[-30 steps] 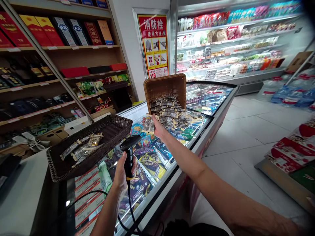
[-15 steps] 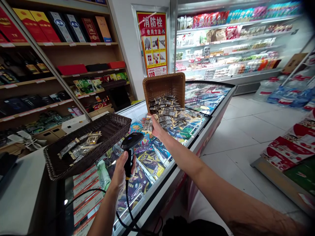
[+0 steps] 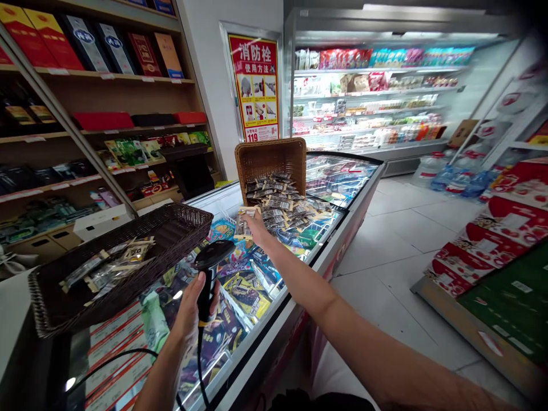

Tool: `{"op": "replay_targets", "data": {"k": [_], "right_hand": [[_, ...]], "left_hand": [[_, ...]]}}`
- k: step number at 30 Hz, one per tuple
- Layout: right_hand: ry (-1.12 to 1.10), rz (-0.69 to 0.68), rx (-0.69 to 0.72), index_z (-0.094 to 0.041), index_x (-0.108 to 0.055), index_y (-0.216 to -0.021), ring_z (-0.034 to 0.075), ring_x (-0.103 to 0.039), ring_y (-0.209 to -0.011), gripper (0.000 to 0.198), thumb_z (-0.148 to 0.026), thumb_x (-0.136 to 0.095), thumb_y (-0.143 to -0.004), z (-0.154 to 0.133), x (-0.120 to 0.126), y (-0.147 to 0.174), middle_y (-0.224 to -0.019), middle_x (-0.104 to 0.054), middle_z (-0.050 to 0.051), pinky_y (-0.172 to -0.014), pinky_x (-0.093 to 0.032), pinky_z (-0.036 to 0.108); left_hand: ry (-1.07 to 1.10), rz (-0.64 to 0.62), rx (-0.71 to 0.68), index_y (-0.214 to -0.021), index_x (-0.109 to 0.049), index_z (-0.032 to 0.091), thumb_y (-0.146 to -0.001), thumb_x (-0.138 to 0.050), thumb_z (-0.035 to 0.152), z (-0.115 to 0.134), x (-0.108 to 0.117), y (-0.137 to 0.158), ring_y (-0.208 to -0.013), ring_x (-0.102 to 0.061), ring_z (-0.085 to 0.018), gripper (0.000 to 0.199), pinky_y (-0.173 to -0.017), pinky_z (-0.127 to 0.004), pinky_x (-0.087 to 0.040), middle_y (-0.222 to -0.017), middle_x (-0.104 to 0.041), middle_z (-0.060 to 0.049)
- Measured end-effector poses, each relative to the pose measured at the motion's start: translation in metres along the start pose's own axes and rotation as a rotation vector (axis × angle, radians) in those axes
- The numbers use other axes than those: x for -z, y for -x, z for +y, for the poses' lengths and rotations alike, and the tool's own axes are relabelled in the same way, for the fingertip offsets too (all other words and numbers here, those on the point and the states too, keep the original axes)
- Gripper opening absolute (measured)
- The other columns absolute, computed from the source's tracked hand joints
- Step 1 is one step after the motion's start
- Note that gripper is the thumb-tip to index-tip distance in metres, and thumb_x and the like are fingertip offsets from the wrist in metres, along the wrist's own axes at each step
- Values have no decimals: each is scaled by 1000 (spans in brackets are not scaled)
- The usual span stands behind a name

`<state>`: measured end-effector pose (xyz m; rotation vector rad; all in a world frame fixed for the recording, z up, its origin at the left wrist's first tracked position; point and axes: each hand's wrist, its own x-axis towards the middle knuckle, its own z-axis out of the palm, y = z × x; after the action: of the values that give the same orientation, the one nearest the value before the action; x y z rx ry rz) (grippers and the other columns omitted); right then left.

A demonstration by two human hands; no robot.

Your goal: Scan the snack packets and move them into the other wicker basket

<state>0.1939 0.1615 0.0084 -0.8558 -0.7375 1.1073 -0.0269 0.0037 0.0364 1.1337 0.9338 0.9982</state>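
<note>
My left hand (image 3: 194, 305) is wrapped round the black grip of a corded barcode scanner (image 3: 213, 257), held upright above the freezer's glass top. Farther forward, my right hand (image 3: 253, 226) grips a small snack packet (image 3: 244, 221) with tan ends and a clear, printed middle. Just beyond it, a tipped tan wicker basket (image 3: 270, 154) faces me, and a heap of similar packets (image 3: 280, 205) spills from it onto the glass. A dark brown woven basket (image 3: 184, 220) on the left holds several such packets (image 3: 113, 265).
The chest freezer (image 3: 325, 245) runs away from me, packed with bagged goods under glass. Wooden shelves (image 3: 115, 77) with boxes stand at left, a lit open fridge (image 3: 377, 85) at the back. Stacked red cartons (image 3: 479, 245) and water bottles (image 3: 462, 174) stand on the right.
The view has swung to the right, so the scene sits farther left. My right hand still holds a packet, now turned with its face more toward me. The scanner stays in my left hand.
</note>
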Motion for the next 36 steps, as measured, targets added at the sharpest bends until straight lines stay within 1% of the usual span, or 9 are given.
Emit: {"op": "replay_targets", "data": {"k": [5, 8, 11, 16, 22, 27, 31, 34, 36], "right_hand": [[189, 271, 350, -25, -60, -110, 19, -69, -95, 34, -29, -74, -79, -59, 32, -1, -102, -71, 1, -83, -60, 33], [235, 728, 477, -26, -51, -107, 19, -68, -98, 33, -26, -73, -82, -98, 90, -10, -110, -69, 5, -82, -60, 33], [388, 1131, 371, -28, -40, -91, 21, -65, -107, 30, -20, -68, -83, -118, 155, -20, -109, -66, 8, -92, -56, 35], [465, 1136, 258, -30, -35, -78, 27, -59, -115, 38, -7, -65, -76, -112, 214, -24, -100, -63, 11, -109, -46, 46], [466, 1099, 319, -28, -49, -83, 28, -60, -120, 31, -21, -78, -75, -98, 213, -8, -118, -64, 18, -114, -44, 59], [699, 1019, 594, -25, -61, -101, 37, -37, -148, 28, -20, -74, -78, -93, 142, -12, -149, -47, 23, -122, -26, 68], [742, 253, 735, -22, -65, -97, 32, -57, -126, 17, -18, -69, -81, -72, 10, -12, -121, -66, 15, -115, -40, 61], [685, -433, 502, -24, -70, -85, 26, -68, -93, 10, -33, -73, -83, -36, -99, -7, -91, -73, 6, -97, -54, 49], [755, -711, 384, -25, -71, -78, 26, -69, -91, 22, -44, -81, -77, -4, -160, -4, -82, -73, 3, -94, -54, 44]], "left_hand": [[14, 28, -7, -109, -63, 20, -75, -74, 72, -1, 1, -2, -40, -36, -7, 63, -39, -20, -31, -59, -48, 8], [35, 54, -12, -110, -62, 21, -74, -76, 71, -1, 1, -3, -40, -36, -7, 63, -40, -20, -33, -64, -52, 7], [25, 57, 2, -102, -63, 21, -73, -76, 72, -3, 1, -4, -41, -36, -7, 60, -40, -21, -32, -60, -49, 7], [-21, 32, 34, -88, -64, 20, -75, -73, 74, -15, 7, -10, -40, -35, -9, 57, -41, -21, -29, -48, -42, 7], [-53, 33, 57, -84, -62, 18, -72, -72, 78, -28, 15, -16, -37, -39, -9, 62, -39, -21, -29, -45, -48, 6], [5, 73, 41, -87, -58, 19, -76, -71, 75, -28, 9, -12, -35, -38, -6, 59, -37, -20, -27, -54, -54, 7], [111, 86, 47, -97, -56, 20, -75, -71, 75, -31, 10, -13, -36, -39, -6, 61, -37, -21, -28, -58, -54, 8], [130, 95, 69, -97, -56, 21, -72, -72, 78, -39, 16, -17, -34, -39, -6, 64, -36, -22, -27, -59, -55, 8], [109, 102, 83, -94, -55, 21, -69, -72, 80, -43, 18, -20, -33, -39, -7, 66, -35, -23, -27, -58, -56, 8]]}}
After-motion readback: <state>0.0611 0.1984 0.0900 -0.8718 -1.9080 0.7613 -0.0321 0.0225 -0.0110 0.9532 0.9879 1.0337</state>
